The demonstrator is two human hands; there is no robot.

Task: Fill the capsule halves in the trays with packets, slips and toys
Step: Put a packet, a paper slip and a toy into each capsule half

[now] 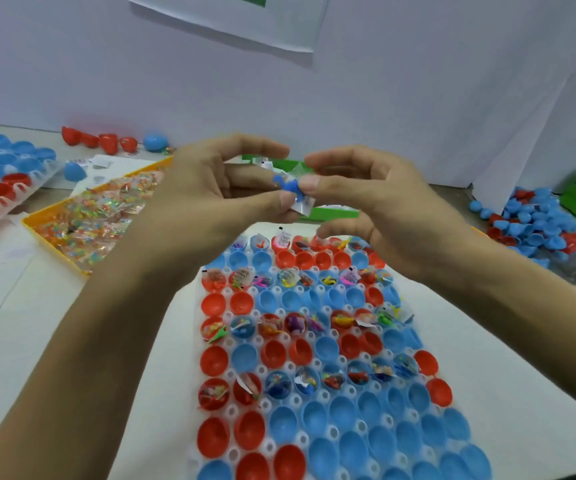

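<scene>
A white tray (262, 403) of red and blue capsule halves lies in front of me. Alternate rows hold packets, slips and toys; the rows between them are empty, like the red half (214, 362). Above the tray's far end both hands meet. My left hand (210, 199) and my right hand (359, 195) together pinch a small blue toy in a clear packet (291, 190) between thumbs and fingertips.
A yellow bin (51, 237) of colourful candy packets sits at the left. Another tray of capsule halves (20, 188) lies far left. Loose red and blue halves (536, 223) pile at the right. A green box (335, 213) sits behind my hands. A white wall stands behind.
</scene>
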